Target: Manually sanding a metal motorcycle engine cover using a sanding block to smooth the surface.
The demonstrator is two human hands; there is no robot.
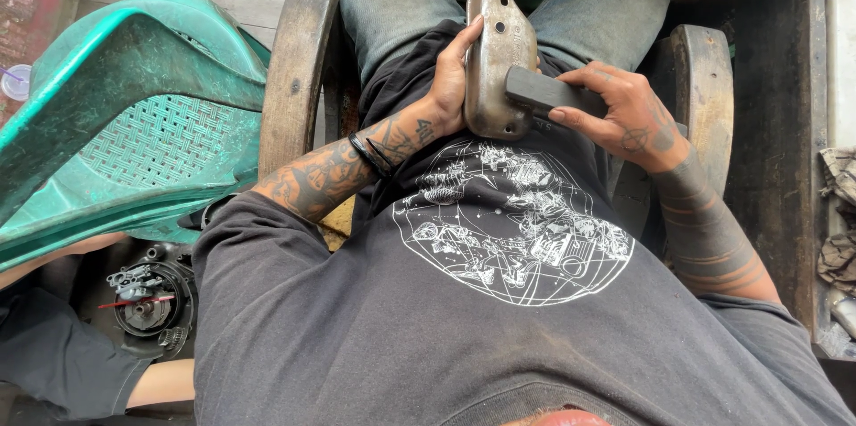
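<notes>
Metal cover in left hand

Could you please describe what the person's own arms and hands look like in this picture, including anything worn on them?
Both forearms are bare below short dark grey T-shirt sleeves. The left arm is covered in dense pictorial tattoos reaching the left hand, with thin black bands around the wrist. The right arm carries stacked dark ring tattoos, and the right hand has a small circular mark on its back. No gloves.
</notes>
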